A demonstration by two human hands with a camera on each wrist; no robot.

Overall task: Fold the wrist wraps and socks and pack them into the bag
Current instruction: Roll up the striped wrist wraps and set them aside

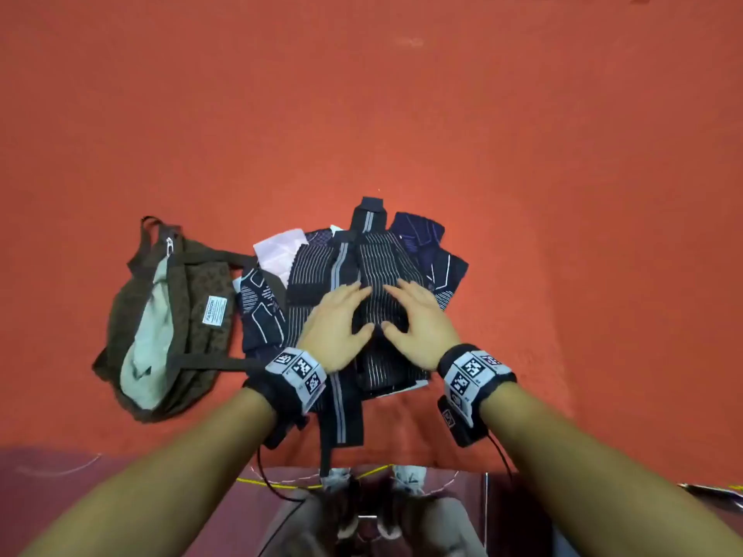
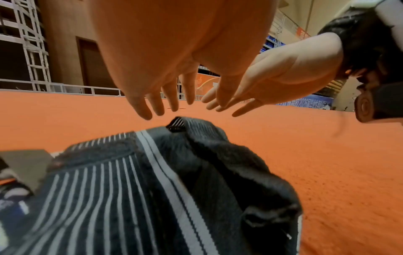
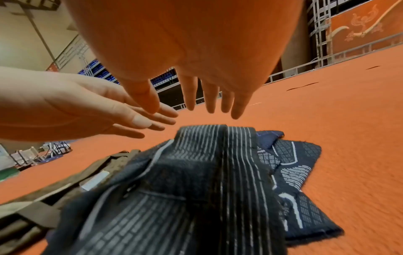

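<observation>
A heap of black wrist wraps with white stripes [image 1: 378, 255] lies on the orange floor, with dark blue patterned socks on its right [image 1: 438, 259] and left [image 1: 259, 311]. My left hand [image 1: 337, 315] and right hand [image 1: 418, 315] hover side by side just above the top striped wrap, fingers straight and spread, holding nothing. In the left wrist view the left hand [image 2: 165, 96] is clear of the wrap [image 2: 130, 189] below. The right wrist view shows the right hand [image 3: 207, 96] above the wrap [image 3: 207, 163] too. A brown bag [image 1: 173, 311] lies open to the left.
A pale pink sheet [image 1: 281, 247] pokes out behind the heap. One grey-striped black strap [image 1: 341, 420] trails toward me to the floor mat's near edge. Bare orange floor [image 1: 563, 154] spreads far and right. Cables and my shoes sit beyond the near edge.
</observation>
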